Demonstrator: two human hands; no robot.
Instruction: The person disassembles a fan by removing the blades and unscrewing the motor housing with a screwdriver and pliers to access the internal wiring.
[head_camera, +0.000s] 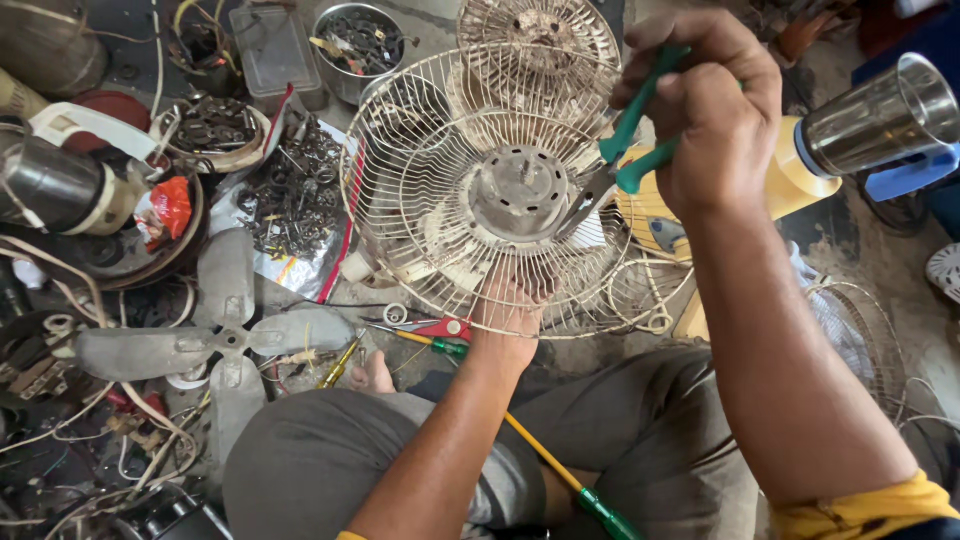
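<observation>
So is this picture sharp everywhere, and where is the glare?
Head view: soft daylight, with no hard shadows; the round wire fan guard and the right hand on the green-handled pliers are sharp; the shiny steel cup at the right edge shows bright glare; straight lines bend a little towards the edges; the left hand sits partly behind the wires.

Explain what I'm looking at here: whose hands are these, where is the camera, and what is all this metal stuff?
This is one view from a camera on a person's head, looking down at their lap. They sit on the floor. The left hand steadies a round wire fan guard from below. The right hand grips green-handled pliers, tips at the guard's centre hub. On the floor: a grey fan blade, a plastic sheet of small metal parts, a steel bowl, and a yellow screwdriver across the legs.
</observation>
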